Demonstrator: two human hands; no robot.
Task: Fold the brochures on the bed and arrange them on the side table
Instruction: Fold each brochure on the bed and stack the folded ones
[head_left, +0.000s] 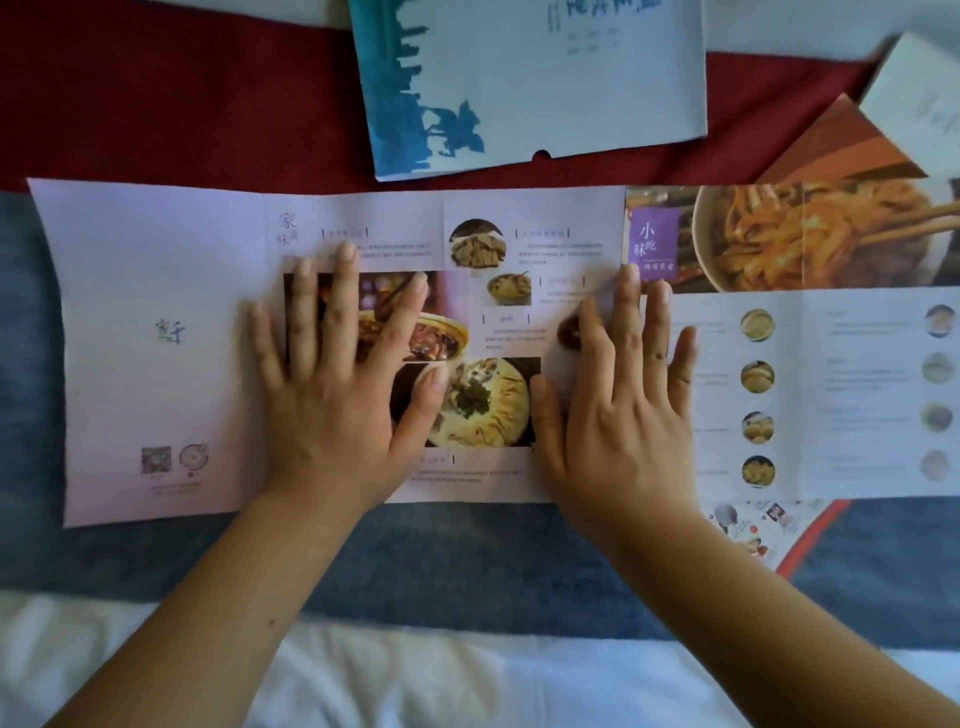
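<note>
Lying unfolded and flat across the bed's blue fabric band (467, 561), the lilac food brochure (156, 338) is a long, thin paper sheet with creased panels and printed dish photos. The left hand (337, 384) presses palm-down on its middle panel, fingers straight and spread wide. The right hand (618, 410) lies flat the same way just beside it, over the sheet's right edge, where a noodle-photo brochure (852, 338) begins. A blue-and-white paper folder (545, 88) rests farther up on red fabric (182, 104).
</note>
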